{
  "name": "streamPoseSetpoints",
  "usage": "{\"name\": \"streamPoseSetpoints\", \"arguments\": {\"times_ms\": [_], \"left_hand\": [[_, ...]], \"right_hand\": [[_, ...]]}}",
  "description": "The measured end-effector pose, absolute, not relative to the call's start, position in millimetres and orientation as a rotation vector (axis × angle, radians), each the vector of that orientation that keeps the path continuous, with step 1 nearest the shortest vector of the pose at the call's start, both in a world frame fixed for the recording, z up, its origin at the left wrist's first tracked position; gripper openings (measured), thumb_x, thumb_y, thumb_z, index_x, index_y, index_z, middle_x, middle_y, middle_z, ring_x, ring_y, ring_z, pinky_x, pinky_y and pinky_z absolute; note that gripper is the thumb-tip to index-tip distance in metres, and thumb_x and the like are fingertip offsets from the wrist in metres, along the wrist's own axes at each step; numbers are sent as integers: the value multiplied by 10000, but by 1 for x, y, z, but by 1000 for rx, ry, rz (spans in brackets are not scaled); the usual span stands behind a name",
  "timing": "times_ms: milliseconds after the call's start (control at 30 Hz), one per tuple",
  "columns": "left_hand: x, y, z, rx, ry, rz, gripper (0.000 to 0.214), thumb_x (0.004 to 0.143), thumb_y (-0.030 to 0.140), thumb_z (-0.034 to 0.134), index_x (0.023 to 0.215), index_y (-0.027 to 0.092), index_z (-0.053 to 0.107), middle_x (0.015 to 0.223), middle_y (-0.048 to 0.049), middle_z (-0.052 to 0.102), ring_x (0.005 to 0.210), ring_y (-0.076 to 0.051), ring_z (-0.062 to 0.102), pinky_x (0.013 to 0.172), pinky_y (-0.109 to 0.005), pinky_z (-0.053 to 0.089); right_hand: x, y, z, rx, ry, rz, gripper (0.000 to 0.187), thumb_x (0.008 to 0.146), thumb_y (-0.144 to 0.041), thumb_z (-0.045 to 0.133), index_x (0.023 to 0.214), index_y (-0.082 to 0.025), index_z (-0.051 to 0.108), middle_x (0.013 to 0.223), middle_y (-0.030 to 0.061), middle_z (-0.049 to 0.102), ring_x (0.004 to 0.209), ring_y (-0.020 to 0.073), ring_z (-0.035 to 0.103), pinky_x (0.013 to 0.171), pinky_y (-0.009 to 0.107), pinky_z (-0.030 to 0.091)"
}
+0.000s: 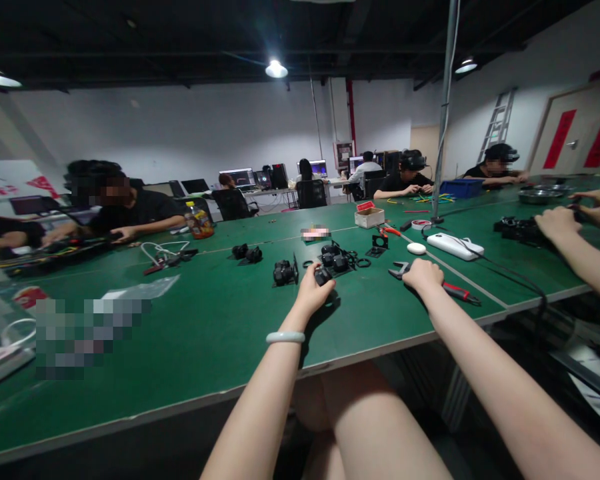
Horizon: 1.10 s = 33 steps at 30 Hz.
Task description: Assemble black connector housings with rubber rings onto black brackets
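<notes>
My left hand (314, 293), with a pale bangle at its wrist, is closed around a small black part (323, 275) just above the green table. The part's exact kind does not show. My right hand (424, 273) is wrapped over the middle of a pair of pliers (461, 292); the grey jaws point left and the red and black handles stick out to the right. Past my left hand sit a black block-like assembly with an upright plate (283, 272), a cluster of black parts (336, 259) and a black bracket (377, 245).
Another black assembly (247, 253) lies farther left. Beyond the pliers are a white oval object (417, 248), a white power strip (455, 246) with a cable, a tape roll (421, 225) and a small box (369, 217). A metal pole (443, 120) rises behind. Co-workers sit around the table.
</notes>
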State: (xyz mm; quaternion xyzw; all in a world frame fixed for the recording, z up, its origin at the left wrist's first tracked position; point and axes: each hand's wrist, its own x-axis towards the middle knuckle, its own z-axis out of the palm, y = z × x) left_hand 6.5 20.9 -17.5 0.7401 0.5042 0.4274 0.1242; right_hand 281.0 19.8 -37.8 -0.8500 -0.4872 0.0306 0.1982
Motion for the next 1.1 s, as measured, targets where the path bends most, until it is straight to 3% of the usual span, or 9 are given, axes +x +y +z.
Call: {"name": "streamPoseSetpoints", "arguments": {"times_ms": [133, 367, 533, 733, 867, 1100], "left_hand": [[7, 18, -18, 2205, 1433, 1209, 529, 624, 244, 551, 1118, 127, 399, 956, -74, 544, 848, -183, 533, 778, -298, 416], [6, 16, -16, 2170, 1430, 1194, 518, 613, 231, 546, 1105, 136, 414, 937, -64, 542, 835, -185, 523, 775, -302, 407], [5, 15, -16, 2134, 1414, 1190, 516, 589, 212, 556, 1085, 134, 438, 917, -63, 545, 813, -188, 522, 754, -302, 411], [6, 15, -15, 2096, 1363, 1190, 488, 593, 215, 547, 1066, 138, 462, 861, -47, 561, 746, -177, 529, 702, -294, 422], [6, 15, -14, 2076, 1300, 1175, 473, 558, 194, 562, 1024, 141, 498, 877, -43, 565, 783, -191, 528, 723, -301, 419], [8, 9, -5, 2028, 1075, 1101, 423, 565, 153, 479, 986, 137, 521, 869, -29, 601, 811, -188, 546, 741, -293, 429]], "right_hand": [[277, 19, -37, -2346, -1418, 120, 637, 588, -609, 488, 938, -79, 548, 920, 211, 562, 893, 328, 535, 698, 399, 416], [268, 12, -33, -2215, -1675, -70, 339, 694, -325, 480, 953, -107, 482, 942, 158, 518, 861, 268, 555, 690, 332, 414], [261, 3, -29, -2069, -1828, -177, 225, 715, -238, 436, 915, -138, 469, 940, 113, 473, 817, 225, 553, 665, 293, 401], [250, -7, -21, -1669, -2002, -453, 257, 718, -174, 411, 969, -146, 455, 1022, 103, 429, 833, 197, 500, 692, 269, 374], [234, -7, -18, -1427, -2155, -524, 258, 693, -130, 425, 947, -109, 466, 949, 115, 489, 868, 213, 456, 756, 287, 334], [217, -9, -19, -1250, -2266, -612, 330, 733, -185, 411, 1049, -96, 442, 916, 118, 530, 857, 217, 448, 733, 304, 305]]}}
